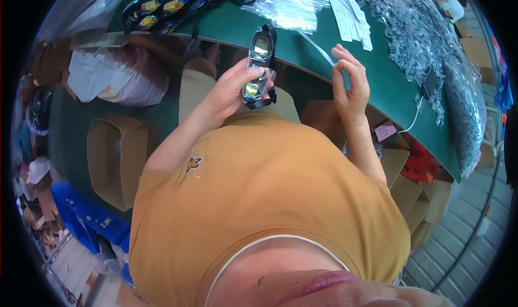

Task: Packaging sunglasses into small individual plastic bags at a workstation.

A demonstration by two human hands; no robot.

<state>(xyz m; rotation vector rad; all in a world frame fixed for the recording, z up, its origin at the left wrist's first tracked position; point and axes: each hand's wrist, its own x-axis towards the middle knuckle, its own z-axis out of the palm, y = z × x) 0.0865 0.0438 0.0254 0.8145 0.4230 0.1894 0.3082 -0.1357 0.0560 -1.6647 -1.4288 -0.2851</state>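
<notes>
My left hand (pixel 233 89) is closed around a pair of swimming goggles (pixel 262 48) with shiny yellowish lenses and a black strap, held upright over my lap near the table's edge. A small clear plastic piece (pixel 265 81) lies against the lower lens under my thumb. My right hand (pixel 352 86) pinches the end of a narrow white strip (pixel 319 49) between thumb and fingertip, its other fingers curled loosely. The strip slants up and left toward the clear plastic bags (pixel 291 7) on the green table (pixel 372 75).
More goggles (pixel 172 6) lie at the table's far left. White strips (pixel 350 18) lie beyond my right hand, beside a large heap of clear plastic pieces (pixel 415 37). A cardboard box (pixel 118 161) and a white sack (pixel 116 77) stand at left; a cable (pixel 414 122) hangs at the right edge.
</notes>
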